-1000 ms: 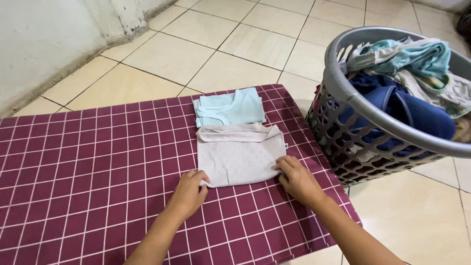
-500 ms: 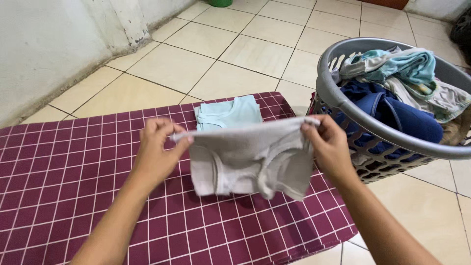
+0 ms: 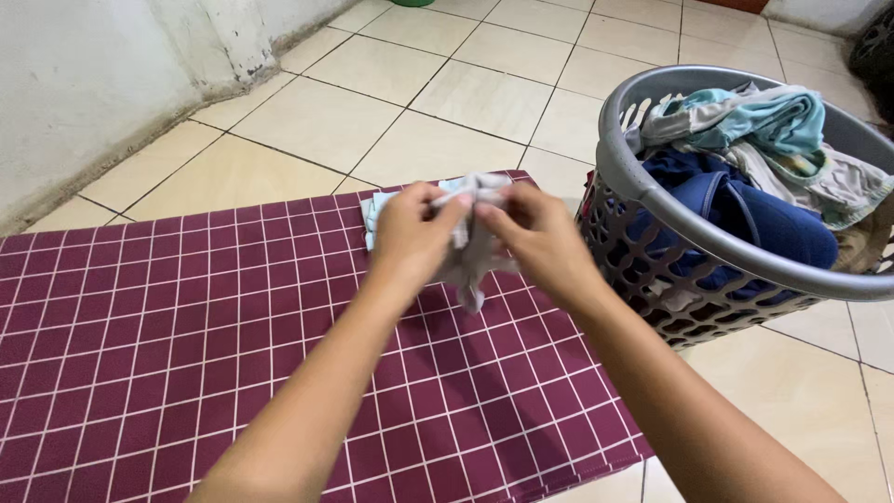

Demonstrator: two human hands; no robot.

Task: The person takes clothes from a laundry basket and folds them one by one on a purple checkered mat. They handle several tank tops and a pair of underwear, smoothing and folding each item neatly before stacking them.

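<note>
I am in the middle of folding a small pale grey garment [image 3: 473, 250]. I think this is the step where the two sides get brought together. My left hand [image 3: 410, 233] and my right hand [image 3: 533, 237] are very close, almost touching, up in the air above the far edge of the worktop [image 3: 186, 326]. Both hands are pinched shut on the cloth — fingers curled tight around it, not open at all. The garment is bunched up between them, and a little tail of it hangs down below my fingers.

Just behind my hands lies a light blue garment [image 3: 372, 210], already folded flat on the dark red checked cover. I can only see a bit of it past my left hand.

On my right stands a grey laundry basket [image 3: 652, 200] on the tiled floor [image 3: 447, 84]. It is full of other clothes, blue and teal and pale ones.

I think the next move needs the cloth laid flat again, with the edges lined up neatly, so the fold comes out straight. It needs care — the bunched cloth could crease or slip if one hand lets go too soon.
</note>
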